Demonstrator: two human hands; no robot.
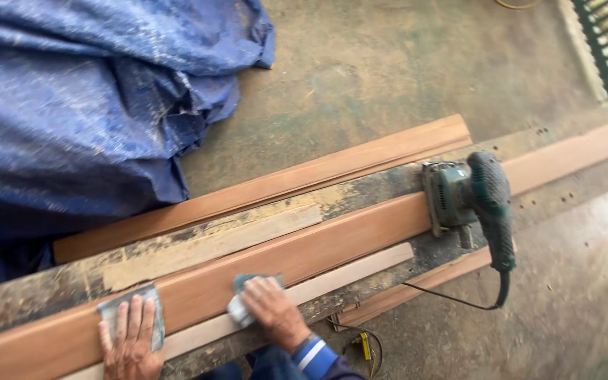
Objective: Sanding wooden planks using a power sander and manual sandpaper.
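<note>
While flat on board (318, 246), both hands (131, 345).

Soft, even daylight with faint shadows, no glare; slight motion blur and wide-angle bending at the edges.

left hand (131, 338): flat, fingers spread, palm down | right hand (272, 309): fingers curled, gripping

Hidden and cut-off parts

The left hand (130, 345) is cut at the wrist by the bottom edge; the right hand (274, 312) covers most of the sanding pad (239, 307); the long board (332, 243) leaves both sides.
</note>
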